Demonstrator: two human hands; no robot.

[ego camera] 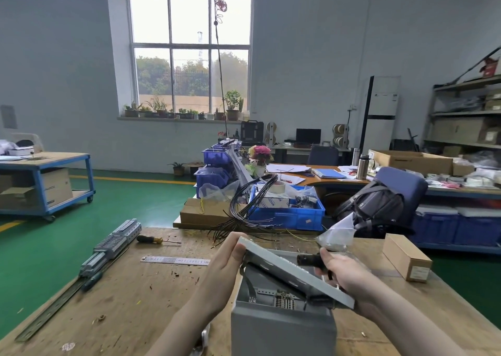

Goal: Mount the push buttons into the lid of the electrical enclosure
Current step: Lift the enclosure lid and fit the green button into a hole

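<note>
A grey electrical enclosure stands on the wooden workbench in front of me, with terminal blocks showing inside. Its grey lid is tilted up over the opening, slanting from upper left to lower right. My left hand grips the lid's upper left edge. My right hand is at the lid's right side and holds a black push button against the lid's face. The lower right corner of the lid rests against my right wrist.
On the bench lie a steel ruler, a black-and-yellow screwdriver, DIN rail with terminal blocks, a plastic bag and a small cardboard box. Black wires and a blue bin sit behind.
</note>
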